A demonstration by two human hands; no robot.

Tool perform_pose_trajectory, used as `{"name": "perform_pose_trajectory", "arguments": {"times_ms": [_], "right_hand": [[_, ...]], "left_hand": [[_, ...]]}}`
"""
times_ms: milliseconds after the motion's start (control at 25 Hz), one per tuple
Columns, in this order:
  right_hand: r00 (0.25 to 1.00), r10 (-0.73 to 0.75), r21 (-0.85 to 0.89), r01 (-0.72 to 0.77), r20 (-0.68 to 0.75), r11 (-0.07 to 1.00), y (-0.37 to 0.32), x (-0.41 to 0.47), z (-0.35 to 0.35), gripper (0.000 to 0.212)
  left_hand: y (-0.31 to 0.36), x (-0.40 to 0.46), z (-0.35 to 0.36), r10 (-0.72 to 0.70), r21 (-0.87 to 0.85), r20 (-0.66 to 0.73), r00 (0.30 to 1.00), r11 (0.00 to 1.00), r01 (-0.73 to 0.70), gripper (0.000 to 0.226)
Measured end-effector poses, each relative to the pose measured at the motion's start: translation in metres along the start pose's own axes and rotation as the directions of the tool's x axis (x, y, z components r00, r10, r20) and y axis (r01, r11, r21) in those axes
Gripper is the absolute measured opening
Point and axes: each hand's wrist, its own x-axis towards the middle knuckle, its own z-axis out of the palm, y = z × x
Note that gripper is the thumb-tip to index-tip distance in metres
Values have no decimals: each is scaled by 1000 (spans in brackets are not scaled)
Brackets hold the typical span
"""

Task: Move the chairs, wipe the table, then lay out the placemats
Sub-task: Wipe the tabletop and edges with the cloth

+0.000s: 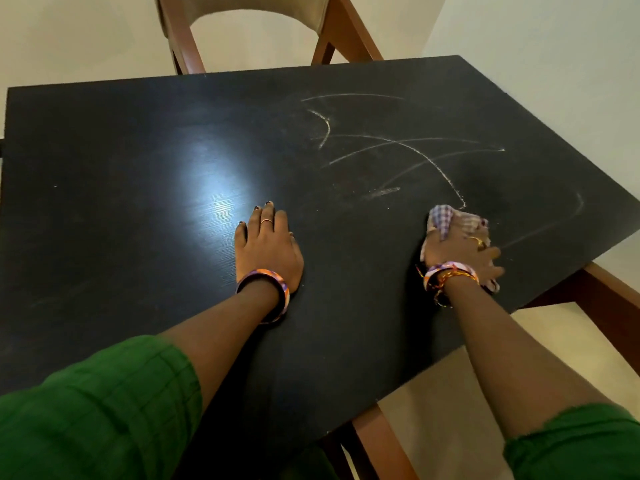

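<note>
On the dark desk (138,209) my left hand (266,247) lies flat while my right hand (460,251) presses the soft, limp checked cloth (441,216), best bunched under the palm.

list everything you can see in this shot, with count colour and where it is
table: one, black top on brown wooden legs, fills most of the view
chalky streaks: several, whitish, on the right half of the table top
cloth: one, purple and white checked, on the table near its right edge, under the right hand
chair: one, brown wooden frame with beige padded back, at the far side of the table
floor: pale beige, seen below the table's near right edge
walls: pale, behind and to the right of the table
bangles: one on each wrist, purple, orange and white
sleeves: two, green, at the bottom corners
left hand: flat on the table, near the middle
right hand: pressing the cloth on the table
</note>
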Motion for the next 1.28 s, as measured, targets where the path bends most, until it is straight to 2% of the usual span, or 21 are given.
{"name": "perform_pose_trajectory", "arguments": {"times_ms": [80,160,240,280,320,360,480,560,640,720,800,880,960,1000,1040,1160,1200,1280], "right_hand": [[995,-91,-30,92,31,995,-26,-32,20,65],[957,-282,13,281,64,959,-56,-69,42,67],[839,-539,-33,542,77,840,-78,-87,55,62],[790,-608,-88,613,80,785,-85,-78,57,59],[793,-606,-125,609,64,783,-88,-63,53,57],[834,-551,-154,550,35,821,-86,-40,50,58],[959,-280,-168,269,-43,948,-48,16,30,67],[991,-123,-89,119,-50,989,-19,33,14,71],[999,-48,-83,47,-6,995,-12,25,7,70],[995,-97,-148,98,16,984,-28,1,20,64],[965,-262,-136,264,30,955,-54,-37,43,62],[880,-472,-75,475,52,877,-82,-72,62,61],[775,-623,-94,631,104,770,-102,-78,63,58],[763,-637,-105,646,106,756,-106,-67,60,57],[796,-600,-110,605,73,789,-104,-49,54,56],[930,-366,-104,361,-30,927,-72,15,35,57],[942,-329,-53,326,-62,944,-60,32,33,56],[934,-347,128,356,-85,926,-45,51,25,53]], "left_hand": [[0,1,0,-4,0,8,1000,1000,4,45],[0,2,0,-3,0,13,1000,1000,3,45],[-1,1,0,1,-5,12,1000,1000,-1,44],[-2,1,-1,3,-9,13,1000,1000,-3,44],[-2,1,-1,7,-13,17,1000,1000,-7,44],[-2,1,-1,10,-12,19,1000,1000,-10,44],[-3,1,-2,11,-6,22,1000,1000,-11,46],[-3,1,-2,4,-1,22,1000,1000,-4,46],[-2,1,-1,4,3,25,1000,1000,-4,47],[-2,2,-1,2,-2,32,999,1000,-2,48],[-1,2,-1,-2,-6,31,1000,1000,2,47],[-2,3,-2,-4,-9,27,1000,1000,4,46],[-2,3,-1,-4,-15,29,1000,1000,4,45],[-2,3,-1,-3,-13,28,1000,1000,4,45],[-2,2,-1,-4,-11,26,1000,1000,5,46],[-1,2,-1,-6,-3,23,1000,1000,6,47],[-1,2,0,-6,-1,22,1000,1000,6,47],[-1,2,1,-6,3,17,1000,1000,6,47]]}}
